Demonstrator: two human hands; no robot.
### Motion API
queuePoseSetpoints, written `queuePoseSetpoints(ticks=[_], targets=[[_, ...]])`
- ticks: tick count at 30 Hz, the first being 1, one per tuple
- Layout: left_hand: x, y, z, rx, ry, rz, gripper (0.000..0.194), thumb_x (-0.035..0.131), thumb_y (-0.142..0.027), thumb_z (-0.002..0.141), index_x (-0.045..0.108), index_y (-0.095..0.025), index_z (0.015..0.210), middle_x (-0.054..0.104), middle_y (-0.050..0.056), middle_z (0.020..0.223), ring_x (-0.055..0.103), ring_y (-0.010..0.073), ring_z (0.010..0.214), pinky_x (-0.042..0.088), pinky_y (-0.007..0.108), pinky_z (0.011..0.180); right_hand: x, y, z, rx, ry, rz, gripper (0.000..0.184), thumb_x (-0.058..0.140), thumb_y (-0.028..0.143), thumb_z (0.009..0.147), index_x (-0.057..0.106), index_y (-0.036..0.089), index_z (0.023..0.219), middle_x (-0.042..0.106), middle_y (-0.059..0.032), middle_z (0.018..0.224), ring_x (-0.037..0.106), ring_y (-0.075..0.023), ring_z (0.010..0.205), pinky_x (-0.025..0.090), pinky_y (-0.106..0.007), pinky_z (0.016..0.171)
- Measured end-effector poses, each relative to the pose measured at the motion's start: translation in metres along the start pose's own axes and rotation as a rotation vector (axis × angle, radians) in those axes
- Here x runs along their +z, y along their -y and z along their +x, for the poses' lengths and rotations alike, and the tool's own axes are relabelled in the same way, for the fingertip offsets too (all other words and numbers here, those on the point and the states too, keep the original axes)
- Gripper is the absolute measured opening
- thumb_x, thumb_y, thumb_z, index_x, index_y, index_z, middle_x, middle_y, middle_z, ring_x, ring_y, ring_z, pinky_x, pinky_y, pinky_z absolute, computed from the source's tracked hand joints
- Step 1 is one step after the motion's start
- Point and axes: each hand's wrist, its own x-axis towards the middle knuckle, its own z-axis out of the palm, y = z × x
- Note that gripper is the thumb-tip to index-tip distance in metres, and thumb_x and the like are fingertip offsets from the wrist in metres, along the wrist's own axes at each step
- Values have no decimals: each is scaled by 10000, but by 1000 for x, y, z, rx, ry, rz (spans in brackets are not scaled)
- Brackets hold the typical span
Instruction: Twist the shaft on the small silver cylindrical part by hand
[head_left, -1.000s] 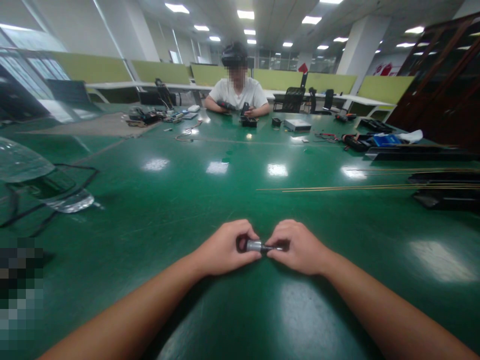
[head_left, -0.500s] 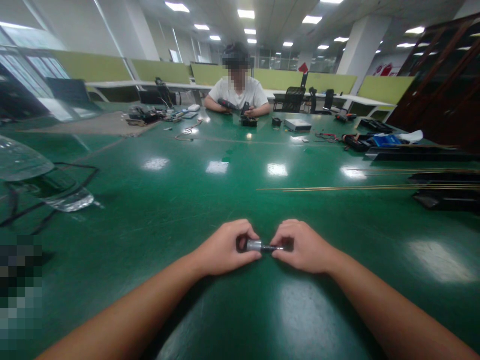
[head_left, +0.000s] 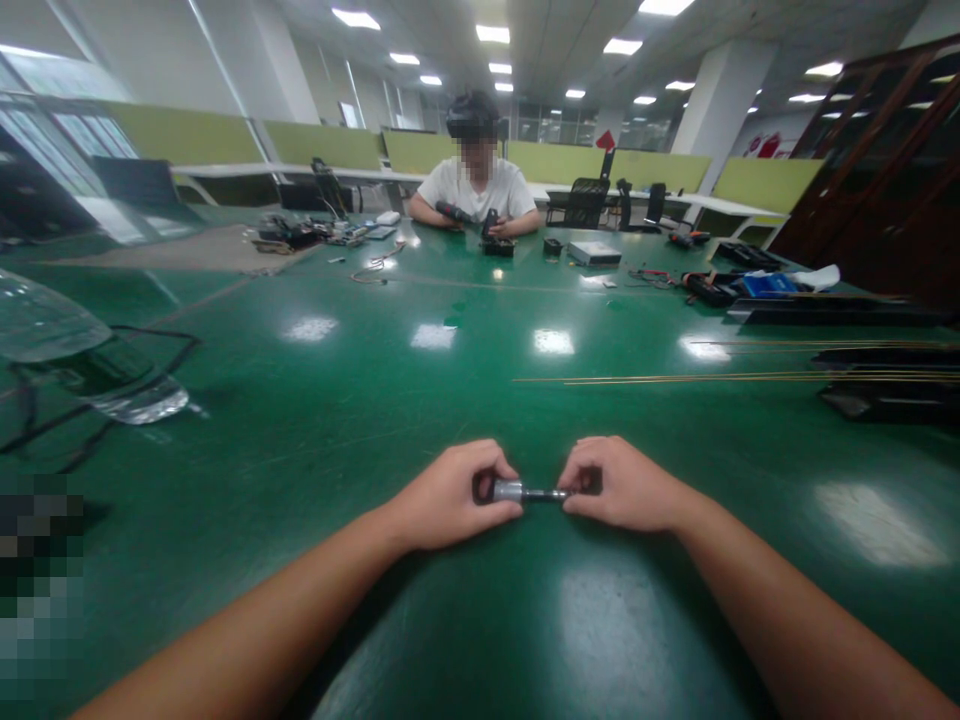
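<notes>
A short silver cylinder (head_left: 508, 491) with a thin dark shaft (head_left: 541, 495) lies level, just over or on the green table (head_left: 420, 610). My left hand (head_left: 469, 495) is closed round the silver part, thumb below and fingers above; its left end is hidden in the palm. At the shaft's right tip, the thumb and forefinger of my right hand (head_left: 611, 485) are pinched together. What those fingertips cover is too small to make out. The bare stretch of shaft shows between my two hands.
A clear plastic bottle (head_left: 90, 350) lies at the left by a black cable. Thin brass-coloured rods (head_left: 675, 379) stretch in from the right near black parts (head_left: 892, 400). Across the table a person (head_left: 480, 190) holds a dark tool near a white box (head_left: 595, 253).
My right hand has slid to the right along the shaft, so more of it shows. My left hand has stayed in place on the silver cylinder.
</notes>
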Motion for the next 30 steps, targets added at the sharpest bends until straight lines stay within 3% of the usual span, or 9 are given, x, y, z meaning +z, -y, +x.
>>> queuePoseSetpoints(ticks=[8, 21, 26, 30], targets=[[1, 0, 0, -13, 6, -17, 203, 721, -325, 803, 641, -159, 889, 582, 1, 788, 553, 129, 674, 413, 228, 615, -17, -20, -4, 73, 29, 31, 78, 747, 187, 699, 744, 174, 776, 702, -20, 776, 641, -151, 724, 475, -263, 673], [0, -1, 0, -5, -2, -17, 191, 732, -302, 785, 642, -162, 879, 582, 2, 788, 542, 133, 683, 402, 225, 614, -14, -12, -3, -5, 56, 12, 75, 760, 228, 730, 762, 202, 800, 718, -14, 763, 641, -167, 754, 450, -334, 815], [2, -1, 1, 1, -7, -11, 175, 721, -290, 788, 638, -164, 875, 571, -4, 770, 537, 129, 669, 395, 226, 609, 3, -2, 2, -44, 7, -20, 60, 754, 265, 772, 758, 238, 826, 719, 16, 772, 649, -152, 747, 339, -435, 1015], [4, 2, 0, 18, -44, 19, 178, 723, -270, 771, 632, -170, 886, 572, 1, 785, 535, 143, 702, 394, 242, 637, 29, 9, 13, -94, -129, -14, 86, 733, 234, 806, 756, 233, 889, 742, -14, 832, 649, -171, 814, 391, -378, 911]])
